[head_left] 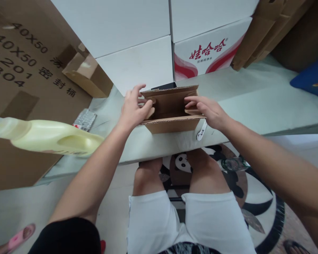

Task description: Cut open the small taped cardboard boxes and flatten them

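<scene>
A small brown cardboard box (175, 126) stands with its top open on the cloth-covered table in front of me. My left hand (134, 107) is at its left end, thumb and fingers around the left side flap, the index finger sticking up. At the opposite end my right hand (210, 111) has its fingers curled over the right side flap. Both side flaps lean inward, while the long front and back flaps stand apart. The inside looks dark, and its bottom cannot be made out. A small white tool, perhaps a cutter (201, 131), lies beside the box's front right corner.
White cartons (137, 67) stand stacked behind the box, one with red lettering (206, 53). A pale yellow bottle (55, 137) is at left, near a silver packet (85, 119) and a large carton (23, 88). A blue container (311, 79) sits at right. A foot in a pink slipper (22, 237) shows lower left.
</scene>
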The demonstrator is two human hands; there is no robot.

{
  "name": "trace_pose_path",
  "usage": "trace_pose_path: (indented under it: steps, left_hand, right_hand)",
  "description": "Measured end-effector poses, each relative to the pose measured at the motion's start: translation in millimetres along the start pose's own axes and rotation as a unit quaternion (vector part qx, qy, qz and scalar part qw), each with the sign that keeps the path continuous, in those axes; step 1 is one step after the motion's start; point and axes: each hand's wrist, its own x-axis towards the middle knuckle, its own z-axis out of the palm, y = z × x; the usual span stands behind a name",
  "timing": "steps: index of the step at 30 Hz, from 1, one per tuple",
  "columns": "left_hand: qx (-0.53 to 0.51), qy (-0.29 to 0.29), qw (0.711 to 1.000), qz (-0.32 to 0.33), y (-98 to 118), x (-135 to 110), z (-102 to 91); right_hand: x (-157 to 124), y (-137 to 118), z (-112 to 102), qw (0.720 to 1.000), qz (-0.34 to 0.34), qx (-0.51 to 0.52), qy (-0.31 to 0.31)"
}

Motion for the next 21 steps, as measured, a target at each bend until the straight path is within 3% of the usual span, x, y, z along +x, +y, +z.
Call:
trace_pose_path:
  steps: [5,8,11,13,16,21]
  left_hand:
    - [-0.151,-0.099,0.983,-0.029,-4.8,-2.0,-2.0]
    - [-0.175,-0.121,0.977,-0.018,-12.7,-3.6,-6.1]
    - [-0.111,-0.103,0.988,0.02,-20.5,-6.7,-7.8]
    - [-0.03,-0.068,0.997,0.033,-23.3,-8.8,-6.0]
    - [0.038,-0.025,0.998,0.033,-24.5,-10.1,0.8]
    - [0.015,-0.081,0.993,0.082,-28.0,-13.5,12.6]
  right_hand:
    - [-10.3,1.4,5.1,0.996,-0.003,0.087,-0.012]
    - [-14.0,-0.3,10.1,0.999,0.001,0.035,0.02]
    - [-10.6,4.4,14.5,0.99,0.07,-0.077,0.1]
    - [-5.2,12.4,16.0,0.978,0.104,-0.136,0.121]
    - [2.7,24.4,17.4,0.98,0.103,-0.144,0.088]
    - [2.5,27.2,21.2,0.99,0.097,-0.084,0.056]
